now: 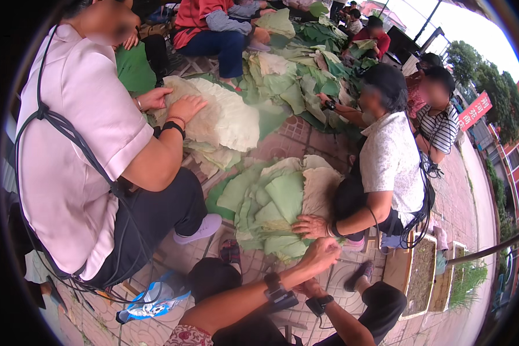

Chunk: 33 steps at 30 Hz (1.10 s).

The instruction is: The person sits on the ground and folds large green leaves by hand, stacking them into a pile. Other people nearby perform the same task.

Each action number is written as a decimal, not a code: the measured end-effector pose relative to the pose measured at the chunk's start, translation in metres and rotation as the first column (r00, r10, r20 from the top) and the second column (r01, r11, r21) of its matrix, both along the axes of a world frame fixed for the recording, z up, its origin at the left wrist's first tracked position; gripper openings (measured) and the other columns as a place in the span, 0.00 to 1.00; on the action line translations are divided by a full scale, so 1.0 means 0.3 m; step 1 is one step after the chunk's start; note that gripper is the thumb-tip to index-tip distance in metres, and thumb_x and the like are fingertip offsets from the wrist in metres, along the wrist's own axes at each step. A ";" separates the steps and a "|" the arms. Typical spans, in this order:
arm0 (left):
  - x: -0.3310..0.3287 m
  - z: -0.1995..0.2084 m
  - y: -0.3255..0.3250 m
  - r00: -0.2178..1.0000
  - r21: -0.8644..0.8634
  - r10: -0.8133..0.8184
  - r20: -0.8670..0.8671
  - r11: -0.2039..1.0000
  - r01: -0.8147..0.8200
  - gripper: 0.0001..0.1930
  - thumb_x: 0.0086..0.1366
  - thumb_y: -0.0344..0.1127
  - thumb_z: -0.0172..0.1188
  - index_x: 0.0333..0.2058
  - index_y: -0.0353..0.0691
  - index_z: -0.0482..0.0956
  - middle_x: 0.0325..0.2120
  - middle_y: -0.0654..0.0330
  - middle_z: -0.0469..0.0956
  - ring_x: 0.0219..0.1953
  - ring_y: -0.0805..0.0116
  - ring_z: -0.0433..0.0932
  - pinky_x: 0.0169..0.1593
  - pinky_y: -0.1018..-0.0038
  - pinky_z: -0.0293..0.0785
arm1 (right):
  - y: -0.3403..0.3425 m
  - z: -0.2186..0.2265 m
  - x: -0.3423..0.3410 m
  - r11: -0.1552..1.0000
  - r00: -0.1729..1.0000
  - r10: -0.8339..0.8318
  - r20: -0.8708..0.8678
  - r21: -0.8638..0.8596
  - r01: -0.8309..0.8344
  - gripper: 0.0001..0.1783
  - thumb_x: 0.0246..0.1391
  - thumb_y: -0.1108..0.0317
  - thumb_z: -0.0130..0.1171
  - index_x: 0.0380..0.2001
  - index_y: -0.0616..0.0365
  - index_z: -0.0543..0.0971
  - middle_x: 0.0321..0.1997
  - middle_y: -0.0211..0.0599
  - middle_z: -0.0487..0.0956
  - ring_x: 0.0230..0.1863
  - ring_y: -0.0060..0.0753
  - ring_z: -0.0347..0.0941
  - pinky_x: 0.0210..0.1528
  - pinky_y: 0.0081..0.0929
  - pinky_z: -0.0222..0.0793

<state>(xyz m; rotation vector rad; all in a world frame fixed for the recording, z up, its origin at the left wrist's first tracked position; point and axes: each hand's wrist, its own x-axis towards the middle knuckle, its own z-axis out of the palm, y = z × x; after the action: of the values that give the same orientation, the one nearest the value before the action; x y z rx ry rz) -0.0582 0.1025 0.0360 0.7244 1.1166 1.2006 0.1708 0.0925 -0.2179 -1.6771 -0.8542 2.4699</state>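
My left hand (322,255) is raised just below the near stack of lotus leaves (271,199), fingers curled together. What they hold, if anything, is too small to make out. Close under my left wrist is my right hand (309,286), its fingers mostly hidden. Both my wrists carry dark straps with small devices. The big, wrinkled leaves are pale green and beige, fanned in layers on the paving. A co-worker's hand (312,226) lies flat on the stack's near right side. At the left, another person's hands (184,109) rest on a second leaf stack (219,124).
Co-workers sit close on both sides, cables hanging from their clothes. More leaves (277,75) cover the ground farther back, with several people around them. A blue and white bag (155,300) lies at the lower left. Planter boxes (419,274) stand at the right.
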 end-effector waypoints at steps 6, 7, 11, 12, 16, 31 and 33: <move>-0.032 -0.003 0.002 1.000 -0.047 -0.007 -0.008 0.999 0.007 0.13 0.66 0.38 0.57 0.43 0.35 0.76 0.34 0.59 0.81 0.37 0.70 0.82 0.35 0.75 0.78 | 0.081 0.253 -0.102 0.958 0.991 0.112 -0.078 0.274 -0.087 0.22 0.66 0.57 0.51 0.53 0.64 0.74 0.50 0.43 0.79 0.51 0.38 0.78 0.52 0.36 0.77; -0.034 -0.013 -0.003 0.996 -0.037 0.085 0.016 0.996 -0.085 0.13 0.66 0.37 0.57 0.43 0.35 0.76 0.35 0.58 0.81 0.37 0.69 0.82 0.36 0.75 0.78 | 0.108 0.345 -0.148 0.957 0.989 0.073 -0.128 0.288 -0.033 0.21 0.66 0.57 0.51 0.52 0.64 0.74 0.50 0.42 0.79 0.51 0.37 0.78 0.51 0.35 0.77; -0.047 -0.010 0.028 0.943 -0.055 0.283 0.174 0.959 -0.278 0.11 0.65 0.34 0.58 0.43 0.36 0.75 0.37 0.56 0.81 0.38 0.68 0.82 0.37 0.74 0.78 | 0.330 0.551 -0.261 0.850 0.996 0.004 -0.093 0.524 0.045 0.18 0.64 0.59 0.55 0.48 0.63 0.76 0.46 0.41 0.79 0.46 0.32 0.77 0.48 0.32 0.77; -0.060 0.003 0.024 0.946 -0.080 0.269 0.183 0.963 -0.258 0.11 0.65 0.35 0.58 0.43 0.36 0.75 0.37 0.56 0.81 0.38 0.67 0.82 0.37 0.74 0.78 | 0.393 0.589 -0.293 0.808 0.997 0.003 -0.073 0.588 0.041 0.18 0.63 0.60 0.56 0.48 0.63 0.76 0.45 0.40 0.79 0.45 0.31 0.77 0.48 0.30 0.77; -0.093 -0.018 0.008 0.968 -0.132 0.192 0.163 0.976 -0.171 0.11 0.65 0.34 0.57 0.44 0.37 0.75 0.37 0.57 0.81 0.37 0.67 0.82 0.36 0.75 0.77 | 0.575 0.747 -0.489 0.706 0.998 -0.039 -0.041 0.706 0.057 0.19 0.60 0.63 0.59 0.50 0.62 0.75 0.46 0.38 0.80 0.45 0.28 0.76 0.46 0.28 0.72; -0.132 0.001 0.043 0.975 -0.181 0.141 0.170 0.977 -0.110 0.12 0.65 0.35 0.57 0.45 0.36 0.75 0.37 0.58 0.80 0.38 0.69 0.81 0.37 0.75 0.76 | 0.909 0.534 -0.675 0.286 0.894 0.045 0.445 0.852 -0.438 0.35 0.49 0.57 0.67 0.54 0.71 0.72 0.48 0.56 0.80 0.51 0.48 0.77 0.54 0.36 0.71; -0.138 0.028 0.049 0.976 -0.206 0.138 0.168 0.973 -0.102 0.12 0.65 0.35 0.56 0.45 0.36 0.74 0.38 0.58 0.80 0.38 0.69 0.81 0.37 0.75 0.75 | 0.879 0.547 -0.656 0.240 0.891 0.043 0.451 0.862 -0.447 0.32 0.52 0.58 0.65 0.54 0.70 0.72 0.50 0.55 0.79 0.52 0.47 0.77 0.53 0.36 0.71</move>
<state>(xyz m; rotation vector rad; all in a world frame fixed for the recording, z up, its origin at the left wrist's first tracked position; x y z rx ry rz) -0.0995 0.1173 0.0443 0.3927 1.1193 1.2125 -0.0261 0.3561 -0.0537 -1.4141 -2.2096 1.0241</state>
